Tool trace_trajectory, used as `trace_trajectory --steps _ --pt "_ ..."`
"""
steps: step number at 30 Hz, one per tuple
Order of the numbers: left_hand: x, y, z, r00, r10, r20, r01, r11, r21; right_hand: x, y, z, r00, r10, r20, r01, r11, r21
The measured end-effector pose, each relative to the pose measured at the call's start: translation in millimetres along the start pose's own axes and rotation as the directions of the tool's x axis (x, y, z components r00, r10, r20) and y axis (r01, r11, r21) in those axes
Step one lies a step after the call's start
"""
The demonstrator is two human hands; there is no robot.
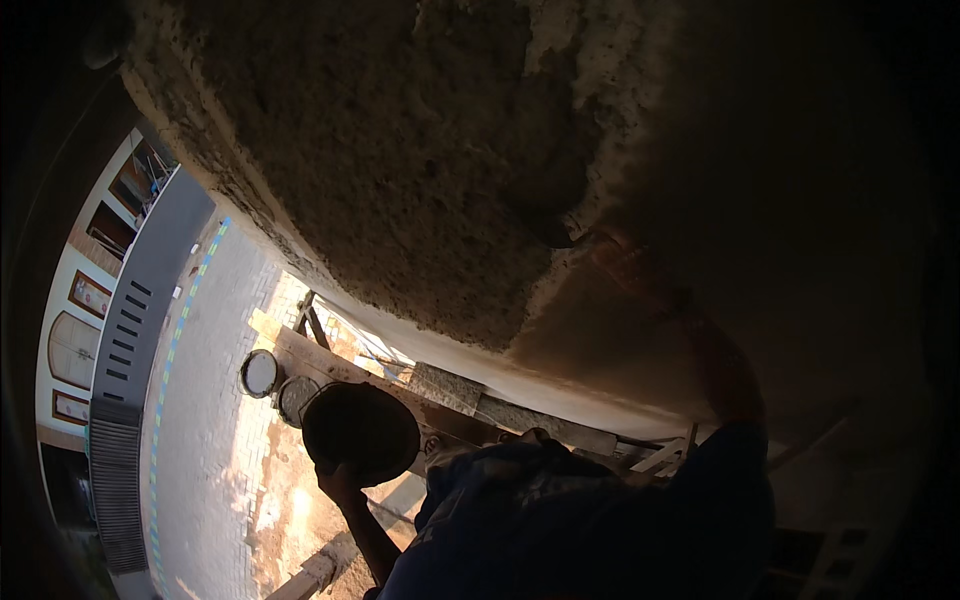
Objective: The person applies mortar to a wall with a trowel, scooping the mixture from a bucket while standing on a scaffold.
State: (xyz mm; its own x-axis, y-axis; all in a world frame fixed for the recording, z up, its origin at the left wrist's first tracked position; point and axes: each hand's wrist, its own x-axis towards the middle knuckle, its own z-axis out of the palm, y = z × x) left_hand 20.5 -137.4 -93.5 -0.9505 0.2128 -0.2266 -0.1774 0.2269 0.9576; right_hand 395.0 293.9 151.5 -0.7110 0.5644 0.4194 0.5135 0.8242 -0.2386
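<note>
My left hand (343, 484) is closed on the rim of a round dark bucket (360, 432), held out at the lower left. Its inside is too dark to make out. My right arm reaches up to the overhead concrete surface, and my right hand (622, 258) is closed there around what looks like a trowel (556, 232). The trowel's dark blade lies against the surface, at the edge of a patch of rough wet mortar (400, 150). Smoother, shaded plaster (620, 350) borders the patch on the right. Deep shadow hides most of the right fingers.
Below me runs a wooden plank (335, 362) with my feet near it. Two round pails, one with pale contents (260, 372) and a grey one (296, 400), stand beside the bucket. Timber supports (318, 572) cross below. A paved street (205, 370) and a gate (118, 480) lie left.
</note>
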Motion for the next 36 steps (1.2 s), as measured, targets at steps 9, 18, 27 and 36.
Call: trace_trajectory --steps 9,18,27,36 --pt "-3.4 -4.3 -10.3 0.990 -0.029 -0.137 0.016 0.996 -0.092 5.8 -27.2 -59.8 1.000 0.020 -0.010 -0.021 0.995 -0.095" --pt "-6.1 0.0 7.6 0.998 -0.011 -0.065 0.005 0.996 -0.088 23.2 -106.4 -169.8 0.972 -0.192 -0.136 0.063 0.768 -0.637" --pt "-17.9 9.4 10.8 0.996 0.057 -0.073 -0.065 0.991 -0.113 98.2 -223.4 -196.0 0.879 -0.477 0.023 0.478 0.876 -0.070" --pt "-48.3 23.4 -10.1 0.990 -0.014 -0.143 -0.006 0.991 -0.137 192.3 -100.0 -101.8 0.770 -0.637 -0.033 0.619 0.734 0.278"
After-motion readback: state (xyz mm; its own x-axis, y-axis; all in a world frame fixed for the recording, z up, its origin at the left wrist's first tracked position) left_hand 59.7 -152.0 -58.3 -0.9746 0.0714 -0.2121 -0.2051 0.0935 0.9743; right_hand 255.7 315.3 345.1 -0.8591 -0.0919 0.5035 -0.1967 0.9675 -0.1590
